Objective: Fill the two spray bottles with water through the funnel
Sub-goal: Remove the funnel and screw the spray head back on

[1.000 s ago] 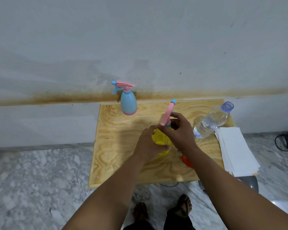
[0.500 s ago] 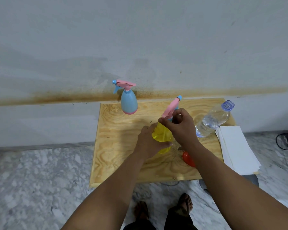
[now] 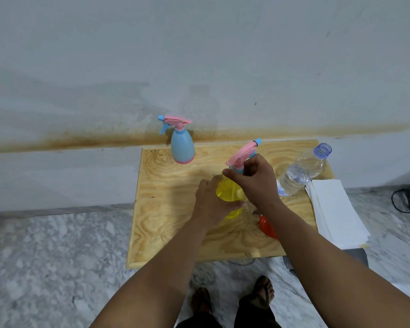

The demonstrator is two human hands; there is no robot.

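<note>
A yellow spray bottle [image 3: 227,191] stands in the middle of the wooden table [image 3: 171,209]. My left hand [image 3: 211,201] grips its body. My right hand [image 3: 256,178] pinches the collar under its pink spray head [image 3: 243,152], which points up and to the right. A blue spray bottle [image 3: 182,147] with a pink head stands apart at the back of the table. An uncapped clear water bottle [image 3: 302,170], part full, stands to the right. The red funnel [image 3: 266,227] lies on the table, partly hidden behind my right forearm.
A stack of white paper sheets [image 3: 334,211] lies over the table's right edge. The wall rises right behind the table. A black cable [image 3: 406,197] lies on the marble floor at far right. My feet [image 3: 232,299] are below the table's near edge.
The pink spray head has turned from nearly upright to slanting right, with my right hand turning at the collar. My left hand has kept its hold on the yellow bottle.
</note>
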